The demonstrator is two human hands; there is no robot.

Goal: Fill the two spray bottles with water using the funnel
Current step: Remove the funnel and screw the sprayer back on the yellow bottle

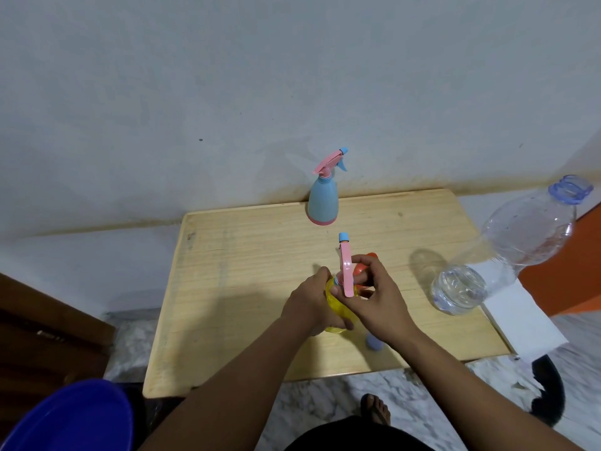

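Note:
A yellow spray bottle [333, 302] stands at the middle of the wooden table [247, 255], and my left hand [312, 299] grips its body. My right hand [374, 292] pinches its pink trigger head [345, 271], which sits at the bottle's neck. An orange funnel [362, 266] shows partly behind my right fingers. A blue spray bottle [322, 198] with a pink head stands upright at the table's far edge. A large clear water bottle [507, 245] with an open blue neck stands at the right, with little water in its base.
A small blue cap-like object [373, 342] lies on the table under my right wrist. White paper [520, 317] covers the table's right edge. A blue plastic tub [71, 418] sits at bottom left beside dark wooden furniture [48, 336]. A wall rises behind the table.

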